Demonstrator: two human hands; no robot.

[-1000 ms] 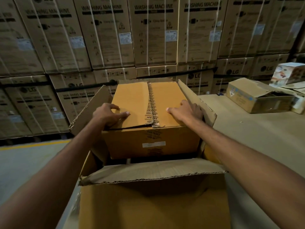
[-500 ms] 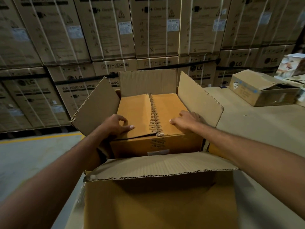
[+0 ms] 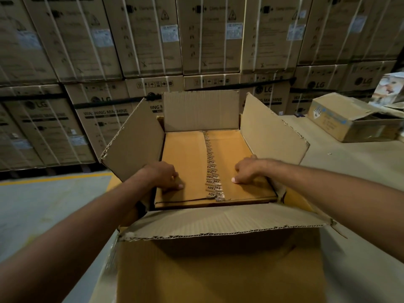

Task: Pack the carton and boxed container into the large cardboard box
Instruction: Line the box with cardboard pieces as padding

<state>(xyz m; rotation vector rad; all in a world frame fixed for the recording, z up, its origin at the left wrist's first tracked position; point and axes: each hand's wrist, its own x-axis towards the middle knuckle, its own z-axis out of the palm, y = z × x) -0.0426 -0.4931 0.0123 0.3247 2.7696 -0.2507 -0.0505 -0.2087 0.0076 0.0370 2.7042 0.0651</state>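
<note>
A brown carton [image 3: 188, 162] with a strip of printed tape down its middle sits low inside the large cardboard box [image 3: 218, 270], only its top face showing. The box's four flaps stand open around it. My left hand [image 3: 162, 177] rests on the carton's near left corner, fingers curled over the edge. My right hand [image 3: 248, 170] presses on the carton's near right part, knuckles bent. Both hands touch the carton's top; whether they grip it is unclear. A colourful boxed container [image 3: 390, 87] stands at the far right edge.
The large box stands on a cardboard-covered surface [image 3: 349, 171]. A worn open carton [image 3: 347, 119] lies at the back right. Stacked washing machine boxes [image 3: 196, 40] form a wall behind. Grey floor with a yellow line [image 3: 54, 179] is on the left.
The taped carton has gone down from above the rim to deep inside the large box, with both hands following it. The far flap is now in full view.
</note>
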